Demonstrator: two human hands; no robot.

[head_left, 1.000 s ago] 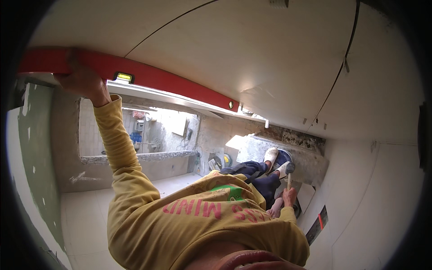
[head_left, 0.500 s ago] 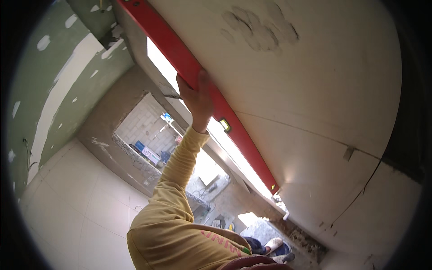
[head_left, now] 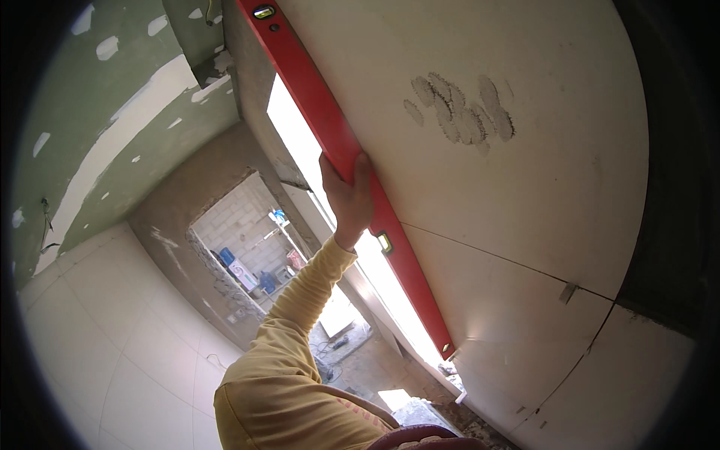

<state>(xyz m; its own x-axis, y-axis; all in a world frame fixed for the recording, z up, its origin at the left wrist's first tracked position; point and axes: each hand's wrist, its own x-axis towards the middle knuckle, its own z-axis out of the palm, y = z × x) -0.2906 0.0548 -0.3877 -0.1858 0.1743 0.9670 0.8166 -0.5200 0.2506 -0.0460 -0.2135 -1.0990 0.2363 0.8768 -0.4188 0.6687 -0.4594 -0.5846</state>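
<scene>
A long red spirit level [head_left: 324, 112] lies along the edge of the pale tiled wall [head_left: 540, 187], running slantwise from the upper left to the lower middle. My left hand [head_left: 349, 199] grips it near its middle, the thumb over its face and the fingers going round the left side. A vial window [head_left: 384, 242] shows just below the hand, and another vial [head_left: 264, 12] near the upper end. The level's lower end is beside a bright gap at the wall's edge. Of my right hand nothing is visible.
Grey smudges [head_left: 461, 112] mark the tile above the joint, where a small clip [head_left: 568, 292] sticks out. To the left are a rough wall opening [head_left: 247, 232] with goods behind it, a pale tiled wall [head_left: 135, 337], and green patched board [head_left: 97, 142] overhead.
The view has shifted, so the level and my left hand appear lower, and more of the level's upper end shows. My left hand keeps its grip on the level.
</scene>
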